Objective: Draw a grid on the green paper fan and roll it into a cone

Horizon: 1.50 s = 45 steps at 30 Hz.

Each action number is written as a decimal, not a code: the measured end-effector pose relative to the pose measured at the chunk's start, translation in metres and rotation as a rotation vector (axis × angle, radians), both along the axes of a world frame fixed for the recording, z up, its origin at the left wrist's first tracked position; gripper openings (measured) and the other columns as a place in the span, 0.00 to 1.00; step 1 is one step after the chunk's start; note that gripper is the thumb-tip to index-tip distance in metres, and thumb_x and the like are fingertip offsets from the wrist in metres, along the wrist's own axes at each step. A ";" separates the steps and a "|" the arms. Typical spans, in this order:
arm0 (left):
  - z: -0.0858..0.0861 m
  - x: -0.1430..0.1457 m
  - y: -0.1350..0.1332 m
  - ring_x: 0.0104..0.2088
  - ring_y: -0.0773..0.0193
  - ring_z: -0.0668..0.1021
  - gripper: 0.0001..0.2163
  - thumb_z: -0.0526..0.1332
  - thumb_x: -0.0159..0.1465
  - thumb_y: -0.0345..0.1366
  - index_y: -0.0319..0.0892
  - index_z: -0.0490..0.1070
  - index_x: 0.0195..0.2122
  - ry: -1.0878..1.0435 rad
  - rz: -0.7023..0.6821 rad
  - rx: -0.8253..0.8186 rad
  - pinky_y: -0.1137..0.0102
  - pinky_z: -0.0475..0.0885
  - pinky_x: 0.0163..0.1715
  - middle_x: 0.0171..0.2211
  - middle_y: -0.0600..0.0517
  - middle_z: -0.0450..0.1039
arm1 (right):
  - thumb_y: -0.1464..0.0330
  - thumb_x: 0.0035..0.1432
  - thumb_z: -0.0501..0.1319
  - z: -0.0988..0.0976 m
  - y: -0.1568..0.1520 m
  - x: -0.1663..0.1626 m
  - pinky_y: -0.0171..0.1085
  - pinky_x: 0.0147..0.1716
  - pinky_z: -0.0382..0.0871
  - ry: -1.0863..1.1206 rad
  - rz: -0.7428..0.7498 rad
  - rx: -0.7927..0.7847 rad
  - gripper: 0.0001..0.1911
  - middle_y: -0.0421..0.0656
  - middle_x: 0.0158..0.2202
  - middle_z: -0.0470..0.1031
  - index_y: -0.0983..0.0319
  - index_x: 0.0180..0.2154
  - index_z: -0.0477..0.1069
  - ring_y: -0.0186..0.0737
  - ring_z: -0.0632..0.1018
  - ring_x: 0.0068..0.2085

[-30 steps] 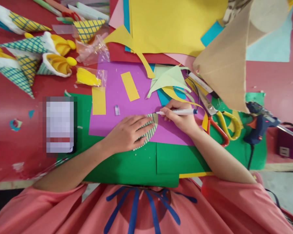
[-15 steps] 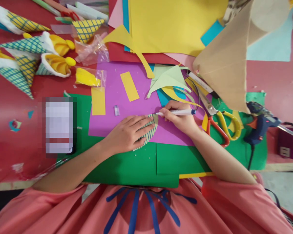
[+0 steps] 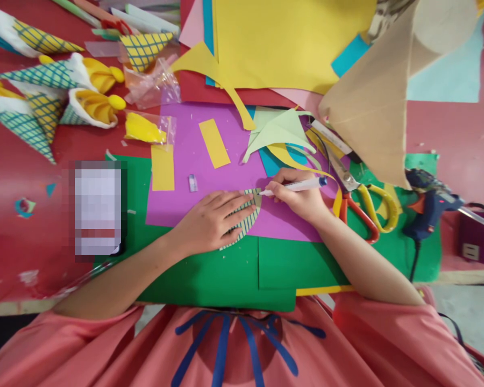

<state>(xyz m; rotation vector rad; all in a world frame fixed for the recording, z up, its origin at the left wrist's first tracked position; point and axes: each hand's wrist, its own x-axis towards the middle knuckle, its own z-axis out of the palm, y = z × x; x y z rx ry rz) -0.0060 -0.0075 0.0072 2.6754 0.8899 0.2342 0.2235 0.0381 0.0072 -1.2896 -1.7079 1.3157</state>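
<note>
A pale green paper piece with dark parallel stripes and a curved edge lies on the purple sheet and the green sheet. Flat across it rests my left hand, fingers stretched out and covering much of the piece. My right hand pinches a white marker with a blue end. The marker's tip is at the striped piece's upper right edge, just beyond my left fingertips. Whether it touches the paper I cannot tell.
Scissors with red and yellow handles lie to the right, near a blue glue gun. A brown paper cone stands behind them. Patterned paper cones sit at the upper left, above a blurred-out phone.
The marker's tip has shifted slightly right and down along the striped piece's edge, and its blue end has tilted up a little. My left hand has stayed put.
</note>
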 end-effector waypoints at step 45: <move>0.000 0.001 0.000 0.61 0.54 0.65 0.22 0.53 0.66 0.36 0.43 0.59 0.62 0.042 0.049 0.051 0.57 0.60 0.60 0.61 0.46 0.62 | 0.62 0.57 0.59 -0.005 0.000 0.001 0.32 0.23 0.56 -0.004 0.056 0.055 0.14 0.36 0.19 0.66 0.63 0.23 0.68 0.27 0.63 0.22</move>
